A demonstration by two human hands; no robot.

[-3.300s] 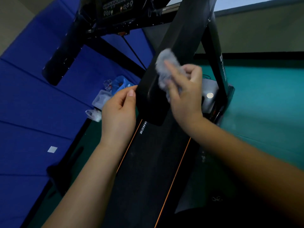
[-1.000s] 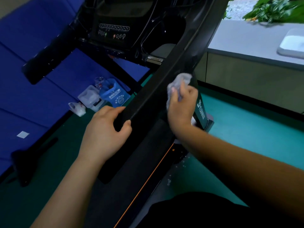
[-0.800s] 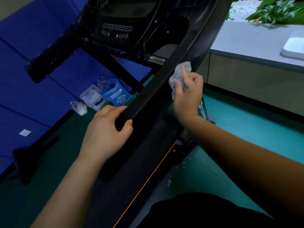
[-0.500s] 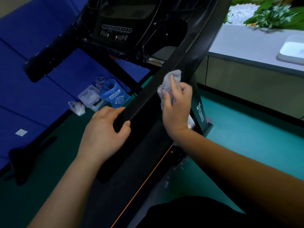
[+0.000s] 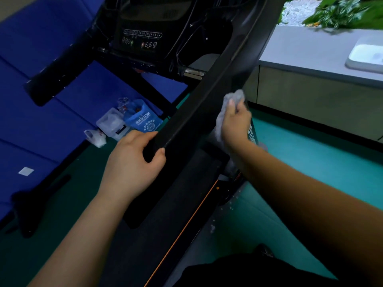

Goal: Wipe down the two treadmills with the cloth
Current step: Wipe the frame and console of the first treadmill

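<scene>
Head view shows the cloth right of centre, bunched in the right hand and pressed to the outer side of the treadmill handrail. The right hand's fingers are curled round the cloth. It looks grey, fluffy, soft and light, so it should mould to curved edges, and it is best held wadded in the palm as it is here. The left hand clasps the lower end of the handrail, fingers wrapped over the top and thumb beneath. The rail is a long, stiff, matt black bar with a faintly grained skin, rising diagonally towards the upper right. I judge it rigid enough to take firm rubbing. At top centre the console is glossy black with small buttons. An orange stripe edges the dark, rough deck. No second treadmill is in view.
</scene>
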